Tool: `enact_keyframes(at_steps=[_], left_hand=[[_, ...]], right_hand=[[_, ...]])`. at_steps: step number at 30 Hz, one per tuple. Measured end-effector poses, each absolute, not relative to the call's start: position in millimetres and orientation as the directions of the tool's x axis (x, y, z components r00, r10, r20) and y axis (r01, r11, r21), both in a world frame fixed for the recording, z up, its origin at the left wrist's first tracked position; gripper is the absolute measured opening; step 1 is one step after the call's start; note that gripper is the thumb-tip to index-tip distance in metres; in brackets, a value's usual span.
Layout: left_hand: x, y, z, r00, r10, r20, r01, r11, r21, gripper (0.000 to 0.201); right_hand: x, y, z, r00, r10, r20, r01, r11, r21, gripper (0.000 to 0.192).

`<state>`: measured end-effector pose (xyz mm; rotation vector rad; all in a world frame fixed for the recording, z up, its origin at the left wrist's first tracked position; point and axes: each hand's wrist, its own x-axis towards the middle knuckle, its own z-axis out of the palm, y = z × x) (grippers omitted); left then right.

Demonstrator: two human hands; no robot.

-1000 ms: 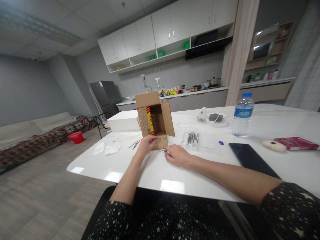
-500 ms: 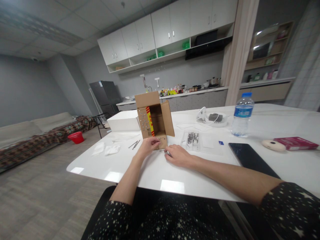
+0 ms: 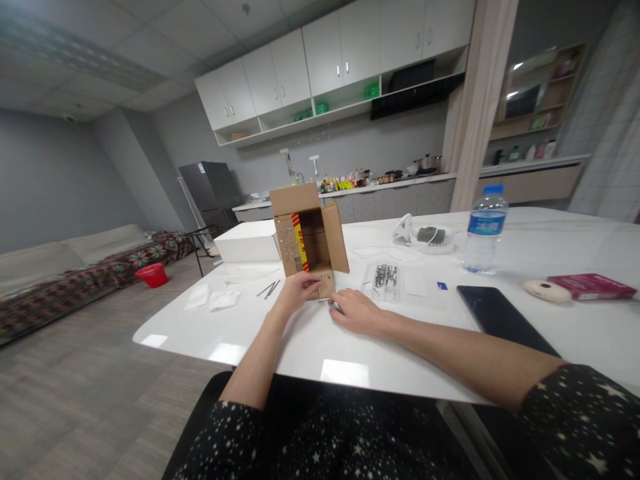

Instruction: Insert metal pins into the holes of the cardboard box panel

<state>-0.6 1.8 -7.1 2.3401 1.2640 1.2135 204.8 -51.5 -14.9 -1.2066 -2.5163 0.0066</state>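
- Left hand (image 3: 296, 291): fingers curled, grip pinching the box's (image 3: 309, 241) lower front flap.
- Box: upright on the table (image 3: 310, 347), open side facing the person.
- Right hand (image 3: 356, 311): just right of the box, flat on the table, grip loosely closed over something small; what, I cannot tell.

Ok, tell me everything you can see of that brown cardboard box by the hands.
The small brown cardboard box lies on its side on the white table, its open mouth facing the camera. One flap stands up at the top, another swings out to the right, and the bottom flap lies forward, dotted with small holes or studs. A red-and-yellow striped strip runs down its left front edge. The left hand touches the bottom flap; the right hand rests on the table just beside it. A white box sits behind it, to the left.
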Motion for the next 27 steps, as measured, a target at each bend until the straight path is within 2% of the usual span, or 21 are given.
enact_keyframes(at_steps=[27], left_hand=[[8, -10, -2, 0.354, 0.828, 0.434, 0.644, -0.553, 0.529, 0.018]], right_hand=[[206, -50, -16, -0.587, 0.753, 0.297, 0.743, 0.647, -0.171, 0.025]])
